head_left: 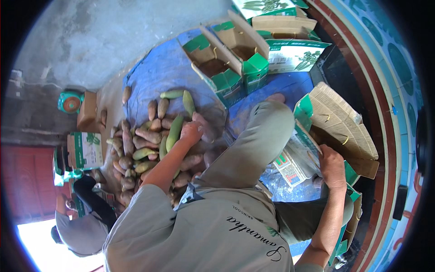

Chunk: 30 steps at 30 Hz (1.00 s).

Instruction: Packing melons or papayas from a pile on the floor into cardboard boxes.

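My left hand reaches into a pile of long root vegetables, some green and some pinkish-brown. Its fingers curl against a pinkish-brown root vegetable, and a long green vegetable lies just left of it. On the right, my right hand grips the near edge of an open cardboard box with green flaps. Beside that hand is a weighing scale with a keypad panel. I cannot make out what lies inside the box.
Open green-and-white boxes stand on a blue tarp ahead. More printed cartons are stacked at the far right. At far left are a carton and a round teal object. Another person bends down at lower left.
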Available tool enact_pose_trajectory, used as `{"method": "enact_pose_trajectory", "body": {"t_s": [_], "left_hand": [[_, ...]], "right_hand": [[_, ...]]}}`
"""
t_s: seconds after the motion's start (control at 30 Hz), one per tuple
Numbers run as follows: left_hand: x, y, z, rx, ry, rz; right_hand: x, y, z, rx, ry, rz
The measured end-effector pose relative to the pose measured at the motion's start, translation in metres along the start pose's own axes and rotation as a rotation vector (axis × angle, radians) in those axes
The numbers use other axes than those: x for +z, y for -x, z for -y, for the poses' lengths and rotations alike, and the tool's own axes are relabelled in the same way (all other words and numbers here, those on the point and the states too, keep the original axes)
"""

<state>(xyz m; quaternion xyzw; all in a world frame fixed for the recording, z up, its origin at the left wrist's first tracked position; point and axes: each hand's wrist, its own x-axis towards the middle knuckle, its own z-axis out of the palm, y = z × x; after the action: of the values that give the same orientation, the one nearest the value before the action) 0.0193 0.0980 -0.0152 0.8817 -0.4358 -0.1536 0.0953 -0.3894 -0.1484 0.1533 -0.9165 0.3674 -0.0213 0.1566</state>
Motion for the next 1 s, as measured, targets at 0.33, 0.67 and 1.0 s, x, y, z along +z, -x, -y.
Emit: {"method": "enact_pose_trajectory", "body": {"t_s": [0.33,0.67,1.0], "left_hand": [[0.064,0.072,0.08,-0.456,-0.08,0.504],[0.094,0.079,0.055,-0.326,0.016,0.604],[0.105,0.075,0.071,-0.497,-0.173,0.495]], "right_hand": [[-0.007,-0.007,0.009,0.157,-0.146,0.037],[-0.001,-0.01,0.007,0.147,-0.152,0.016],[0.004,-0.011,0.001,0.158,-0.105,-0.022]]}}
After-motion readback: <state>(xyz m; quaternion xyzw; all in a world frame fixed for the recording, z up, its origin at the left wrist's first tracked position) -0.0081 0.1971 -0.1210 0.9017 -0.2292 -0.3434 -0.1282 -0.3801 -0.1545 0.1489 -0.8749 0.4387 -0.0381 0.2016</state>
